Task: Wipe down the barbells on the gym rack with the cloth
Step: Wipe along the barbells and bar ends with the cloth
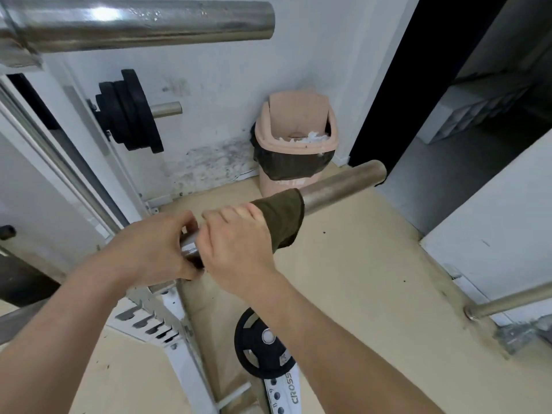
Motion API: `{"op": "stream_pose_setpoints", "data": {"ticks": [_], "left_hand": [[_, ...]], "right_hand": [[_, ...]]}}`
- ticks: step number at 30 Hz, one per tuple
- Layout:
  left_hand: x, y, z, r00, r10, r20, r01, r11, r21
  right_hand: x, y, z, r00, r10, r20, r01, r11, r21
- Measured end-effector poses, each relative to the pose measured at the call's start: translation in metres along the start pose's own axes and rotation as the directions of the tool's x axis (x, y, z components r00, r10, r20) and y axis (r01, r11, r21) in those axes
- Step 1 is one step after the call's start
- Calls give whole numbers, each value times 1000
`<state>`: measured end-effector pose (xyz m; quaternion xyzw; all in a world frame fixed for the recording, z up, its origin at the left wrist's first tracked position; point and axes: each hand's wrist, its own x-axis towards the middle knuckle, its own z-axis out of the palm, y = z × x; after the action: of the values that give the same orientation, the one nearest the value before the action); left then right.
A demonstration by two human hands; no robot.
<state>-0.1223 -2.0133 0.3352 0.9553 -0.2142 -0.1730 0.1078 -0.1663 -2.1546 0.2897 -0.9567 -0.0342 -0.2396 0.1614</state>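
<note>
One cloth (279, 221), dark olive, is draped over the bare end of the barbell (343, 186) that runs across the middle of the view, from lower left up toward the right. It wraps the top of the bar and hangs down on the near side, with the shiny bar end sticking out past it to the right. The right hand (236, 249) is closed over the bar at the cloth's left edge, fingers curled round and pinning the cloth against the metal. The left hand (152, 249) sits just beside it, to the left, fingers curled narrow around the bare bar; the two hands almost touch.

Two barbells can be counted: the one being held, and a second bar (143, 20) across the top of the view, its end pointing right, blurred by nearness. A short peg (165, 109) on the white rack frame (89, 138) carries a stack of black weight plates (128, 112); how many plates I cannot tell. One more black plate (263, 343) sits lower down, below the right forearm, on a white frame piece. Another metal rod (507, 303) pokes in from the right edge.

Behind the held bar, in the corner of the white wall, stands one pink bin (295, 144) with a dark liner and white scraps inside. The bar end partly crosses in front of it. The floor (358, 279) is beige and dusty.
</note>
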Motion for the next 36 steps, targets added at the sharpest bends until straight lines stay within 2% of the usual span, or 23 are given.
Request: {"op": "stream_pose_setpoints", "data": {"ticks": [2,3,6,8,12,14,15,17,18,20,21,22,23,25,27,30,32,34,35,36], "left_hand": [[-10,-1,4,994,22,-110,-20,1000,16],[-18,-2,7,985,19,-170,-17,1000,14],[-47,-1,18,960,-74,-270,67,997,-35],[-54,-2,26,946,-102,-308,86,994,-64],[-45,-17,15,962,-166,-219,104,957,-270],[-41,-24,12,976,-143,-162,100,964,-248],[-40,-25,11,983,-125,-134,89,965,-247],[-38,-26,11,991,-94,-96,66,962,-267],[-38,-27,11,992,-84,-91,57,962,-268],[-39,-28,13,991,-80,-104,50,963,-263],[-39,-29,14,990,-80,-117,47,965,-258],[-39,-29,14,989,-76,-126,43,967,-251],[-38,-29,16,989,-75,-126,42,968,-247],[-36,-30,14,991,-75,-108,45,966,-254],[-33,-32,9,995,-85,-44,67,947,-313],[-34,-33,8,997,-80,16,80,933,-350],[-37,-30,11,995,-77,-56,60,962,-265],[-39,-26,13,992,-56,-113,31,977,-209],[-39,-27,13,992,-55,-113,30,976,-217],[-39,-28,11,994,-59,-93,35,969,-243]], "right_hand": [[6,3,-14,990,-47,133,42,998,43],[10,15,-19,988,-48,144,43,998,39],[15,55,-30,993,64,103,-46,984,-170],[11,43,-26,987,82,139,-46,968,-247],[-7,-23,0,984,-111,141,117,993,-33],[-8,-29,1,977,-173,124,171,985,31],[-3,-26,-2,967,-199,161,201,980,-1],[19,-27,-10,900,-234,369,286,954,-94],[35,-30,-12,838,-192,511,284,953,-109],[62,-35,-11,699,-119,705,191,981,-24],[66,-36,-8,671,-110,733,187,982,-24],[60,-37,-8,706,-143,693,252,966,-58],[44,-35,-7,786,-170,594,284,953,-103],[-4,-29,-11,913,-199,356,245,965,-91],[-42,-23,-8,958,-235,166,241,970,-20],[-30,-19,4,963,-262,66,263,965,-7],[-2,-23,5,952,-290,97,297,952,-73],[27,-28,1,882,-387,269,451,858,-244],[33,-29,-1,851,-393,350,495,823,-279],[33,-29,1,837,-406,366,515,811,-277]]}}
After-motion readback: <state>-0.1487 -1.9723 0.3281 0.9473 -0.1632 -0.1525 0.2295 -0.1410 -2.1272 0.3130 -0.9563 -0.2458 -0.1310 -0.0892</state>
